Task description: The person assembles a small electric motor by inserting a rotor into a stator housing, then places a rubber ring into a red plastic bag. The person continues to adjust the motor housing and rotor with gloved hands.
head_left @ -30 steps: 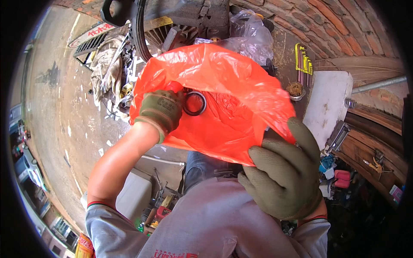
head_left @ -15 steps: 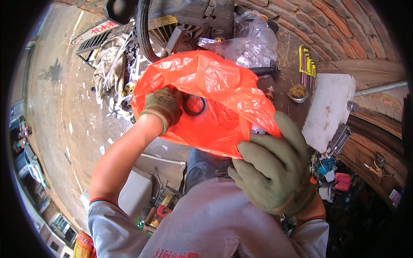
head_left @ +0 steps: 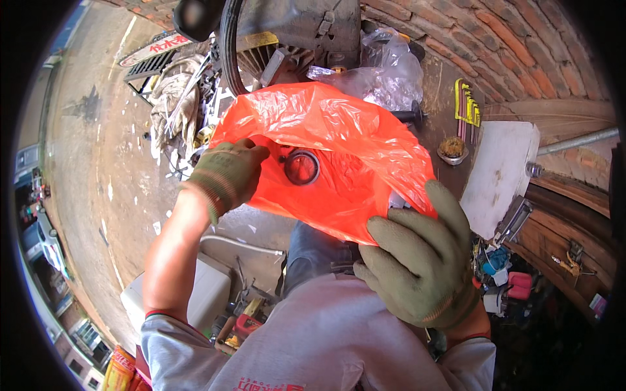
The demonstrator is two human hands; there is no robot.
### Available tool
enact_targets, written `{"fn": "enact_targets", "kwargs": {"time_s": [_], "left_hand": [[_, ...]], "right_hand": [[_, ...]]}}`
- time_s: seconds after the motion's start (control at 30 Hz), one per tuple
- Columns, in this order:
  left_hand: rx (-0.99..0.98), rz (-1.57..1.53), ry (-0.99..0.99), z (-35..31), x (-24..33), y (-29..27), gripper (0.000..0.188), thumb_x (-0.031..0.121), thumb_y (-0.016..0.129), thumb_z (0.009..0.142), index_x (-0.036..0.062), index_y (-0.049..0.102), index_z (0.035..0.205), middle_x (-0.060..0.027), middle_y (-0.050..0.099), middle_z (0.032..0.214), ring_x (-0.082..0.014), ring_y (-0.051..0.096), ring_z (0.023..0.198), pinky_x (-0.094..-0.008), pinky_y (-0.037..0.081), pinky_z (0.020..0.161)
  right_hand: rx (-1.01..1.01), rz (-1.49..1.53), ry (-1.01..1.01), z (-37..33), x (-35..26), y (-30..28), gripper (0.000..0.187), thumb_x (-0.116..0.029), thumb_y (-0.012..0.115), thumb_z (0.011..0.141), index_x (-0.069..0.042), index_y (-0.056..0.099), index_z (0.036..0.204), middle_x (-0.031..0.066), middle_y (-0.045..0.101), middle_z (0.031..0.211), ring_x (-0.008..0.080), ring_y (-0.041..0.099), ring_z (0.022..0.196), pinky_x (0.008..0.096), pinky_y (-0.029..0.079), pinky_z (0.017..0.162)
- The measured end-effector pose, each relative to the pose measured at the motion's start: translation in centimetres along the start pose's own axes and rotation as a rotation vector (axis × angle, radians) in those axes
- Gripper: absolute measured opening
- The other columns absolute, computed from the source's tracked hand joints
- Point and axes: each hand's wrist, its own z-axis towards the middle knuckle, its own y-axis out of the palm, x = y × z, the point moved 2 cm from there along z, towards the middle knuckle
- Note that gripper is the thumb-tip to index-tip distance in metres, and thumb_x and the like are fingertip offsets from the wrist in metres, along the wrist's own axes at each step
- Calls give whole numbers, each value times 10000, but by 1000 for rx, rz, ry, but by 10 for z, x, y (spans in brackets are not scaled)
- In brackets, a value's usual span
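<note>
A thin orange-red plastic bag is spread with its mouth facing me. Inside it lies a round dark ring-shaped part; its exact kind is unclear. My left hand, in an olive knitted glove, is closed at the bag's left rim, left of the ring and apart from it; its fingertips are partly hidden. On the other side my right hand, gloved alike, grips the bag's lower right edge, with one finger stretched up along the plastic.
Behind the bag stand a dark machine housing with a hose and a clear plastic wrapper. A yellow hex key holder, a small dish and a white board are at right. Rags lie at left.
My left hand has drawn back leftward from inside the bag to its rim. The ring shows more fully, slightly to the right. My right hand keeps its hold.
</note>
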Motion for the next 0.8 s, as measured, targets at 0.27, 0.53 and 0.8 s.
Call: {"fn": "enact_targets", "kwargs": {"time_s": [0.27, 0.53, 0.8], "left_hand": [[553, -371, 189, -58, 46, -66, 413, -76, 602, 898, -20, 634, 1306, -212, 670, 1262, -350, 670, 1125, -397, 512, 962], [461, -749, 236, -117, 145, -26, 420, 148, 603, 889, -75, 639, 1243, -216, 695, 1186, -283, 688, 1017, -395, 546, 849], [-96, -1500, -278, 0, 169, 142, 549, 432, 641, 992, 59, 541, 1382, -48, 646, 1108, -165, 642, 1019, -311, 551, 807]], "right_hand": [[166, 62, 130, -32, 24, -50, 181, -228, 750, 873, -64, 700, 927, 131, 684, 1129, 311, 672, 978, 539, 505, 974], [768, 457, 808, -173, 55, -63, 237, -235, 674, 989, -8, 675, 919, 97, 686, 814, 196, 666, 794, 378, 549, 782], [661, 498, 1023, -254, 52, -20, 107, -103, 692, 939, 1, 705, 961, 56, 703, 851, 124, 656, 751, 287, 540, 696]]}}
